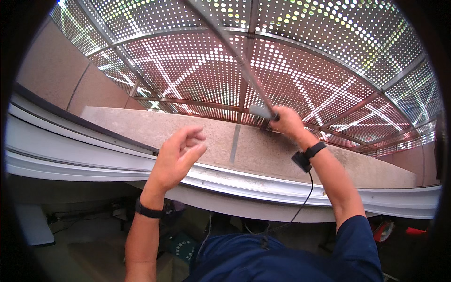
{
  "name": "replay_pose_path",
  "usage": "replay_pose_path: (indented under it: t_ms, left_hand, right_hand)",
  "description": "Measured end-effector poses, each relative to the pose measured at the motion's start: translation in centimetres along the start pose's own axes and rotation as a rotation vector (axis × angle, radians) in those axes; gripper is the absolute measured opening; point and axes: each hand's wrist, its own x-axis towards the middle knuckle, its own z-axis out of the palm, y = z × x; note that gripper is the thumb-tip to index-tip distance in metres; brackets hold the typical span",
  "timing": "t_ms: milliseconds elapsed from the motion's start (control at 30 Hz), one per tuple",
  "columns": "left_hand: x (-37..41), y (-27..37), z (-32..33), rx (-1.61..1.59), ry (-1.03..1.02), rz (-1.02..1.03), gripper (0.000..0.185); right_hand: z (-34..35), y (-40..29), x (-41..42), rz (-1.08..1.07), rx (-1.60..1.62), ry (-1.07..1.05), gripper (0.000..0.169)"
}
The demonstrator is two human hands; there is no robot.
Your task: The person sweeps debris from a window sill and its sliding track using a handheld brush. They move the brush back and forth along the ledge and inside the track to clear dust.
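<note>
A long, slim metal pole (243, 65) runs from the top of the view down to my right hand (287, 121), whose fingers are closed around its lower end. Beside that hand a short pale grey cylinder (260, 110), blurred, sticks out to the left; how it joins the pole is unclear. My left hand (176, 157) is raised above the window frame, fingers apart and slightly curled, holding nothing. Black bands circle both wrists, and a small black device (301, 161) with a cable hangs at the right one.
White metal window tracks (246, 183) cross below my hands. Beyond them lies a stone ledge (208, 141) with a dark grey strip, then perforated metal panels (197, 77) on a frame. A dark window-frame edge (84, 125) stands at left. Cables and dim objects lie below.
</note>
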Motion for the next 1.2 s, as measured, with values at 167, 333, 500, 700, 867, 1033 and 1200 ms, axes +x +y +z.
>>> replay_pose_path:
  t_ms: [167,333,500,700,867,1033,1200]
  left_hand:
    - [-5.9,-6.6,0.9,0.043,-0.036,-0.288,0.038]
    - [-9.8,-11.1,2.8,-0.02,0.033,-0.304,0.035]
    - [-10.3,-12.9,3.5,-0.067,0.091,-0.32,0.034]
    - [-12.0,-13.9,3.2,0.099,0.198,-0.235,0.028]
    - [-11.5,-14.9,2.9,0.238,0.277,-0.127,0.015]
    - [-12.4,-16.5,0.9,0.42,0.24,-0.248,0.022]
    - [-14.0,-18.0,0.4,0.427,0.239,-0.374,0.033]
  right_hand:
    - [-5.6,-2.3,-0.7,0.015,0.195,-0.056,0.033]
    - [0.3,-4.7,-4.0,-0.121,0.374,-0.257,0.041]
    - [-0.5,0.3,-1.7,0.043,0.241,0.008,0.037]
    - [-1.0,-8.4,0.2,-0.034,0.51,-0.216,0.035]
    - [6.7,-9.8,2.3,-0.141,0.344,-0.322,0.045]
    - [3.8,-10.2,8.3,-0.088,0.35,-0.067,0.038]
    - [7.0,-17.8,7.6,-0.223,0.377,-0.403,0.046]
